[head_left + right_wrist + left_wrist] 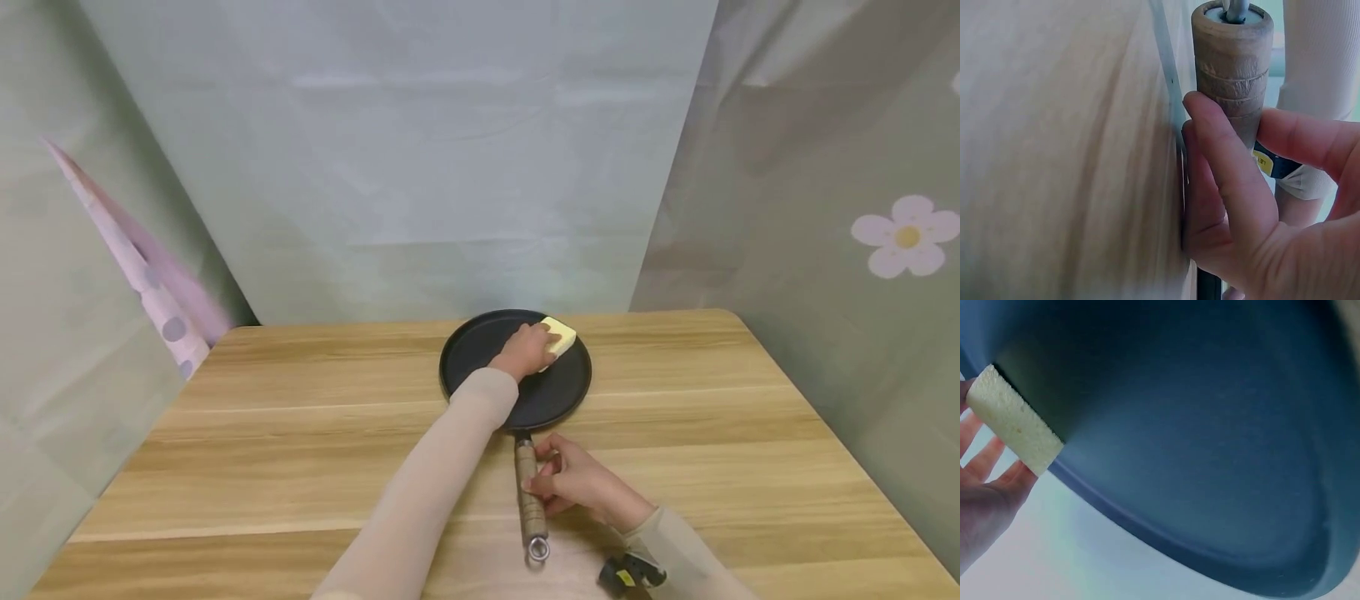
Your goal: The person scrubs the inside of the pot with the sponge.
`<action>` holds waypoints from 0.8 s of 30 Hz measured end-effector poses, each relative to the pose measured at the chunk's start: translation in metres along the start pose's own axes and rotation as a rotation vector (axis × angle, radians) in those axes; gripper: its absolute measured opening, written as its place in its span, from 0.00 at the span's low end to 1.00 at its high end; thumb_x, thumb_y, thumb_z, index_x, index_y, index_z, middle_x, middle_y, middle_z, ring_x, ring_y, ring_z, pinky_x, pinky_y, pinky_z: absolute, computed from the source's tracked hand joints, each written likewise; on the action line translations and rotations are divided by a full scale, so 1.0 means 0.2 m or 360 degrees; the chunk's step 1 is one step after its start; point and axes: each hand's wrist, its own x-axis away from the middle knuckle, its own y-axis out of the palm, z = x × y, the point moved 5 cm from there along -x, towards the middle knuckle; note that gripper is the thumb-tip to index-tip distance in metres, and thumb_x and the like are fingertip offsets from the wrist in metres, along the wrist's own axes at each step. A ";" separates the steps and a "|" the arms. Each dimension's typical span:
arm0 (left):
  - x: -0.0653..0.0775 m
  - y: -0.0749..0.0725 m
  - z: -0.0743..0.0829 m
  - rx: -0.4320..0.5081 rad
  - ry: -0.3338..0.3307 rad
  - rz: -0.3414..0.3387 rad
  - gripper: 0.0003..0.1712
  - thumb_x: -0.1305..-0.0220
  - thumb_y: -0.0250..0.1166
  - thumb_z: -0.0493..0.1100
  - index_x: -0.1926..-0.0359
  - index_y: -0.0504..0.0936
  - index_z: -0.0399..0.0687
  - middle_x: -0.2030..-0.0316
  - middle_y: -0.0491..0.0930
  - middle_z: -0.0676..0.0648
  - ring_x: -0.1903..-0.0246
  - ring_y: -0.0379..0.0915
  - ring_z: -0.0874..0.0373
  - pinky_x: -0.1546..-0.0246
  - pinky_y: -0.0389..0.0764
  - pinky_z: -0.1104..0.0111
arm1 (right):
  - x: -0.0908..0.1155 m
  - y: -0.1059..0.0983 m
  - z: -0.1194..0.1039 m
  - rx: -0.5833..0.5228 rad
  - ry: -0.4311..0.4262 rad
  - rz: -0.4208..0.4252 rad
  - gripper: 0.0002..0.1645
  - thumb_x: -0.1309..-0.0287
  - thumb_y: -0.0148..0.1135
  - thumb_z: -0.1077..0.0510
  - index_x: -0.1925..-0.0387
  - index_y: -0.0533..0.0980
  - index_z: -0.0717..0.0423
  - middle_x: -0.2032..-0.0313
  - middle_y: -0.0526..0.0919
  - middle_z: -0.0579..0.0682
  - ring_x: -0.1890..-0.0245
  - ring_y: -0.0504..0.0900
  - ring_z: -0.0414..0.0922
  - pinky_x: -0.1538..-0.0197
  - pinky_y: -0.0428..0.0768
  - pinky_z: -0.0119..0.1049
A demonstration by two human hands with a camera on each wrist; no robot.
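A round black frying pan (551,407) lies flat toward the far edge of the table, its wooden handle (533,510) pointing at me. My left hand (522,350) reaches over the pan and holds a pale yellow sponge (564,335) against its surface, near the far right rim. In the left wrist view, fingers and thumb grip the sponge (1016,422) at its ends and side. With thumb and fingertips, my right hand (587,485) pinches the handle from the right. The right wrist view shows the thumb and fingers on opposite sides of the handle (1232,62).
The wooden table (300,450) reaches out to both sides of the pan. Behind it hangs a pale curtain (420,167), with flower-patterned cloth (787,208) at the right. A dark strap device (632,575) sits at the right wrist.
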 end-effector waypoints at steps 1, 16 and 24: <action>0.00 0.00 -0.01 -0.0001 -0.0013 0.0003 0.27 0.33 0.59 0.48 0.33 0.71 0.57 0.33 0.64 0.48 0.38 0.62 0.46 0.41 0.69 0.57 | 0.00 0.00 0.00 -0.0002 -0.0004 0.0000 0.27 0.50 0.64 0.69 0.50 0.62 0.71 0.71 0.72 0.56 0.75 0.76 0.46 0.70 0.83 0.44; 0.02 -0.07 -0.13 -0.0039 -0.0156 0.0051 0.27 0.29 0.55 0.47 0.31 0.68 0.51 0.33 0.63 0.42 0.37 0.60 0.40 0.43 0.70 0.53 | 0.00 0.00 0.00 0.0022 0.0023 0.0023 0.27 0.49 0.64 0.68 0.50 0.63 0.70 0.71 0.74 0.56 0.77 0.78 0.45 0.71 0.83 0.44; 0.02 -0.06 -0.17 -0.0038 -0.0188 0.0023 0.27 0.29 0.55 0.48 0.31 0.67 0.50 0.33 0.63 0.41 0.36 0.59 0.39 0.41 0.68 0.53 | -0.01 0.00 0.01 0.0016 0.0029 0.0023 0.26 0.49 0.64 0.68 0.50 0.63 0.70 0.71 0.74 0.55 0.76 0.78 0.45 0.71 0.83 0.44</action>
